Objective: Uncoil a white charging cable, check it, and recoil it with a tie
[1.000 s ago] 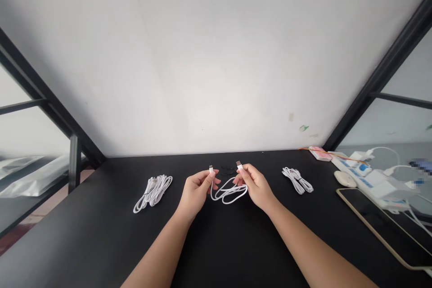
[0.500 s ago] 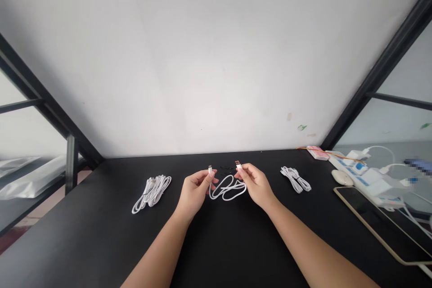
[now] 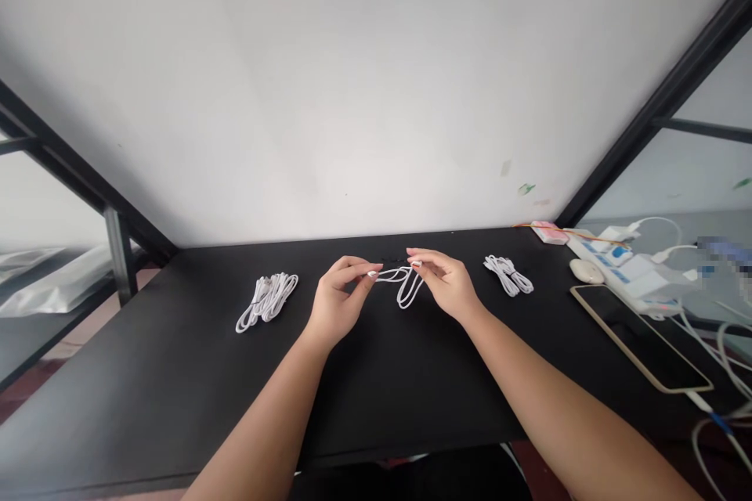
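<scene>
A white USB cable [image 3: 407, 291] hangs in loose loops between my two hands, over the black table. My left hand [image 3: 344, 293] pinches one end of it between thumb and fingers. With the other end in a pinch, my right hand [image 3: 442, 280] is a short way to the right. Fingers partly cover both connectors. Behind the cable lie several small black ties or strips [image 3: 392, 259], too small to make out well. To the left rests a bundle of white cables [image 3: 268, 300], and on the right a smaller white cable bundle [image 3: 508, 275].
On the right are a white power strip [image 3: 611, 270] with chargers plugged in, a white rounded case [image 3: 586, 272] and a phone or tablet [image 3: 643, 337] with a cable attached. A pink-and-white box [image 3: 549, 232] sits by the wall. Black frame bars [image 3: 121, 250] flank the table [image 3: 176, 391].
Both hands have turned, so the connectors that pointed up now lie flatter and are mostly covered by fingers. The cable's loops have shifted and hang differently. The camera view has tilted down.
</scene>
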